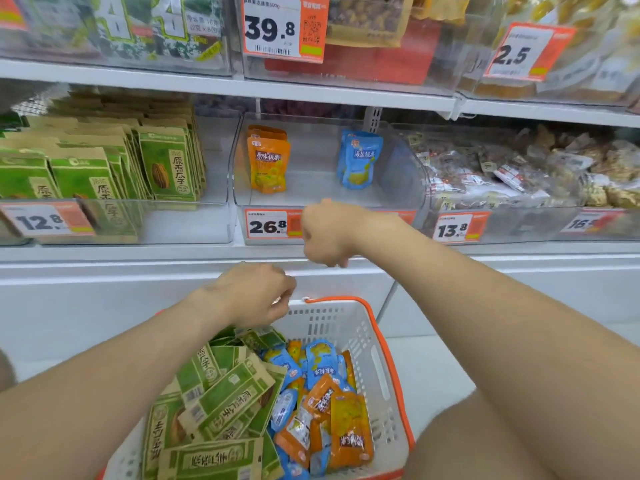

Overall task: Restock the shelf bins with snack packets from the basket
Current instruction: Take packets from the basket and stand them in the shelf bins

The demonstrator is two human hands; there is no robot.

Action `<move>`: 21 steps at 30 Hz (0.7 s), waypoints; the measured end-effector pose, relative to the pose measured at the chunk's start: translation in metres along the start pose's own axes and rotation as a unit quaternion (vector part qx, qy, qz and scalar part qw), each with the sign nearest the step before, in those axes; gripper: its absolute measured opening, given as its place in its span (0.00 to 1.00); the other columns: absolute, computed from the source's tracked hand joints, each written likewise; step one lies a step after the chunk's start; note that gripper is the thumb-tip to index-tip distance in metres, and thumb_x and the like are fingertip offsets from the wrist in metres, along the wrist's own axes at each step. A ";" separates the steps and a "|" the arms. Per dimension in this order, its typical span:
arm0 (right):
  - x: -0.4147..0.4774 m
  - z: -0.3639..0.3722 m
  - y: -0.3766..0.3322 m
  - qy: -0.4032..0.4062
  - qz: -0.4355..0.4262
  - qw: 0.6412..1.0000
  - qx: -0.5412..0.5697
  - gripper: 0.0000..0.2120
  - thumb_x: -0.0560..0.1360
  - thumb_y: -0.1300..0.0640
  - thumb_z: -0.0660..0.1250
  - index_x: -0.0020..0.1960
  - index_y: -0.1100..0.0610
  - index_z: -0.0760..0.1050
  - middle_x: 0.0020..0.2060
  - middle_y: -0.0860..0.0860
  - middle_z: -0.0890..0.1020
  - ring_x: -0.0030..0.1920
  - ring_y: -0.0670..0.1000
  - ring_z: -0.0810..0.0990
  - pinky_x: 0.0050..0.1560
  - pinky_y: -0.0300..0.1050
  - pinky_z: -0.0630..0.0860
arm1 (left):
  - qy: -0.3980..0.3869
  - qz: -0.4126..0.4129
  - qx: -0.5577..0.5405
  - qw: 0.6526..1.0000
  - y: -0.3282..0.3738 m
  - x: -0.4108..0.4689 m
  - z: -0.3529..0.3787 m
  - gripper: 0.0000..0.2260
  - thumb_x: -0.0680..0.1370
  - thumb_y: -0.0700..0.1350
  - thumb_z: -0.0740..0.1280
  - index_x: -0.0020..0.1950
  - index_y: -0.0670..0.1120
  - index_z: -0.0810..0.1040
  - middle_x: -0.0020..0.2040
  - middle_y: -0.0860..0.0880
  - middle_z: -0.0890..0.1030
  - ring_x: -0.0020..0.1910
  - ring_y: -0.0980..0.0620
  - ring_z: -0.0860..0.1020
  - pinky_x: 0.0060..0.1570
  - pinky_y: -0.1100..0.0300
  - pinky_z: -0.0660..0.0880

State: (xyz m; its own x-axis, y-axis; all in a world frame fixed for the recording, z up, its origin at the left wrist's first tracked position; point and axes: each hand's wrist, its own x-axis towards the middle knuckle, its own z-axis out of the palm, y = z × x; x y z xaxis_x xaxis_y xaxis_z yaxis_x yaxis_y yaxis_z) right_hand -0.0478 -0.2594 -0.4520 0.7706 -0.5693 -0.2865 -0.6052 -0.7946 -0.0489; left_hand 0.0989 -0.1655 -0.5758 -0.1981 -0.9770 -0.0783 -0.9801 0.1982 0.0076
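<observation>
Since no packet was seen in either hand, the moment was logged as a pick not yet begun. The basket (349, 301), white with an orange rim, was set low at the foot of the shelving. Green packets (221, 403) were heaped flat in its left half, their long axes mostly slanted from near-left to far-right. Blue pouches (320, 362) and orange pouches (349, 434) were jumbled in its right half. The left hand (249, 296) was held over the basket's far rim, fingers loosely curled, nothing seen in it. The green packets lay below it and back toward the person, the pouches below and to its right. The right hand (327, 235) was raised higher, in front of the middle bin (311, 185) and beside the 26.8 price tag (268, 226); its wrist was bent down and its fingers were curled under. The left hand was therefore noted as nearer the basket stock, and the right hand as nearer the bins. The middle bin was seen nearly bare, with shelved orange pouches (268, 164) upright at its left and a shelved blue pouch (360, 159) upright at its right, well apart. The left bin (214, 216) was seen well filled with upright green packs (162, 164). A downward reach toward the person was judged to be called for, with the pouches the likelier need.
</observation>
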 end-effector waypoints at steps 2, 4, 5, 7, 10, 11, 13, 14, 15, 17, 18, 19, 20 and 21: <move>0.001 0.022 -0.008 -0.053 -0.023 0.998 -0.022 0.09 0.71 0.64 0.60 0.33 0.58 0.74 0.20 0.51 0.77 0.32 0.56 0.85 0.42 0.52 0.86 | -0.105 -0.030 -0.010 0.994 0.004 -0.005 0.005 0.10 0.81 0.54 0.60 0.58 0.55 0.78 0.54 0.52 0.81 0.51 0.46 0.80 0.46 0.52 0.78; 0.005 0.048 -0.015 -0.078 -0.045 0.993 -0.073 0.11 0.74 0.62 0.63 0.33 0.56 0.69 0.28 0.52 0.75 0.37 0.59 0.83 0.41 0.52 0.83 | -0.189 -0.047 -0.017 0.981 0.009 -0.012 0.013 0.12 0.81 0.55 0.60 0.59 0.55 0.79 0.54 0.51 0.81 0.51 0.45 0.81 0.49 0.51 0.79; 0.007 0.063 -0.018 -0.100 -0.049 0.989 -0.096 0.13 0.75 0.61 0.64 0.33 0.56 0.67 0.31 0.52 0.74 0.37 0.59 0.79 0.39 0.50 0.79 | -0.218 -0.048 -0.017 0.975 0.011 -0.015 0.017 0.11 0.81 0.54 0.60 0.57 0.54 0.80 0.52 0.51 0.81 0.49 0.45 0.81 0.49 0.50 0.80; 0.010 0.095 -0.023 -0.165 -0.058 0.974 -0.141 0.15 0.78 0.59 0.65 0.34 0.56 0.67 0.33 0.52 0.73 0.35 0.56 0.73 0.37 0.49 0.73 | -0.251 -0.031 -0.017 0.967 0.013 -0.023 0.027 0.10 0.81 0.53 0.60 0.52 0.52 0.79 0.47 0.51 0.80 0.47 0.45 0.80 0.49 0.48 0.80; 0.011 0.140 -0.025 -0.257 -0.071 0.943 -0.201 0.06 0.80 0.55 0.66 0.45 0.56 0.74 0.42 0.52 0.78 0.40 0.55 0.76 0.38 0.49 0.74 | -0.277 -0.009 -0.007 0.961 0.018 -0.031 0.046 0.12 0.82 0.50 0.59 0.55 0.48 0.81 0.51 0.48 0.82 0.49 0.45 0.81 0.51 0.48 0.81; 0.011 0.154 -0.025 -0.271 -0.074 0.936 -0.212 0.05 0.80 0.55 0.66 0.52 0.57 0.76 0.47 0.52 0.80 0.42 0.54 0.77 0.38 0.48 0.74 | -0.284 -0.007 -0.007 0.959 0.020 -0.033 0.053 0.13 0.82 0.50 0.59 0.58 0.48 0.81 0.54 0.48 0.83 0.50 0.45 0.82 0.51 0.48 0.82; 0.010 0.176 -0.023 -0.292 -0.084 0.923 -0.236 0.06 0.80 0.55 0.67 0.55 0.56 0.76 0.49 0.52 0.79 0.41 0.53 0.77 0.39 0.48 0.75 | -0.297 0.003 -0.005 0.955 0.028 -0.033 0.067 0.14 0.83 0.49 0.58 0.62 0.48 0.80 0.56 0.47 0.82 0.52 0.44 0.82 0.50 0.49 0.81; 0.010 0.185 -0.023 -0.298 -0.096 0.916 -0.251 0.05 0.80 0.55 0.67 0.49 0.56 0.76 0.46 0.51 0.78 0.41 0.53 0.76 0.41 0.49 0.77 | -0.302 0.014 -0.001 0.953 0.033 -0.032 0.073 0.14 0.83 0.49 0.58 0.62 0.48 0.80 0.54 0.47 0.82 0.50 0.44 0.81 0.47 0.50 0.80; 0.010 0.194 -0.023 -0.303 -0.102 0.910 -0.263 0.08 0.80 0.55 0.68 0.44 0.55 0.73 0.43 0.51 0.77 0.41 0.53 0.77 0.43 0.50 0.79 | -0.304 0.025 0.005 0.952 0.037 -0.031 0.080 0.13 0.83 0.48 0.58 0.61 0.47 0.79 0.51 0.47 0.81 0.47 0.45 0.80 0.44 0.51 0.79; 0.012 0.213 -0.022 -0.324 -0.121 0.898 -0.271 0.14 0.80 0.57 0.68 0.38 0.53 0.67 0.39 0.50 0.73 0.43 0.53 0.77 0.50 0.51 0.82 | -0.313 0.042 0.023 0.948 0.046 -0.028 0.092 0.10 0.83 0.45 0.58 0.57 0.46 0.78 0.45 0.48 0.77 0.40 0.47 0.77 0.37 0.52 0.75; 0.013 0.222 -0.022 -0.336 -0.132 0.890 -0.278 0.15 0.80 0.58 0.68 0.38 0.53 0.66 0.38 0.50 0.73 0.44 0.53 0.76 0.51 0.52 0.81 | -0.319 0.048 0.031 0.946 0.050 -0.026 0.098 0.10 0.83 0.45 0.58 0.57 0.46 0.78 0.45 0.48 0.77 0.39 0.47 0.76 0.36 0.52 0.75; 0.013 0.230 -0.020 -0.353 -0.140 0.880 -0.286 0.14 0.81 0.59 0.67 0.38 0.54 0.67 0.39 0.50 0.73 0.45 0.54 0.76 0.52 0.52 0.81 | -0.322 0.052 0.039 0.944 0.053 -0.024 0.104 0.10 0.83 0.44 0.58 0.58 0.46 0.78 0.46 0.48 0.77 0.41 0.46 0.77 0.35 0.52 0.74; 0.016 0.241 -0.017 -0.369 -0.133 0.874 -0.285 0.11 0.81 0.59 0.67 0.41 0.55 0.70 0.41 0.50 0.75 0.47 0.54 0.77 0.52 0.52 0.81 | -0.325 0.055 0.050 0.943 0.056 -0.022 0.109 0.10 0.84 0.45 0.59 0.59 0.46 0.78 0.48 0.48 0.78 0.42 0.46 0.78 0.34 0.52 0.73; 0.016 0.248 -0.015 -0.388 -0.133 0.867 -0.285 0.03 0.80 0.58 0.67 0.48 0.56 0.75 0.46 0.51 0.78 0.50 0.55 0.78 0.52 0.53 0.81 | -0.327 0.059 0.060 0.941 0.058 -0.020 0.114 0.10 0.84 0.45 0.59 0.60 0.46 0.78 0.49 0.48 0.78 0.42 0.46 0.77 0.31 0.53 0.71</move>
State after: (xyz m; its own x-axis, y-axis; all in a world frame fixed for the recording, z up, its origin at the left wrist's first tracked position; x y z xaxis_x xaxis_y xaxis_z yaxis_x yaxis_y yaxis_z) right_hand -0.0762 -0.2044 -0.6935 0.3678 -0.2125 -0.9053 -0.0601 -0.9769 0.2049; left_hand 0.0472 -0.1252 -0.6870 -0.2192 -0.6991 -0.6806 -0.9359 0.3477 -0.0558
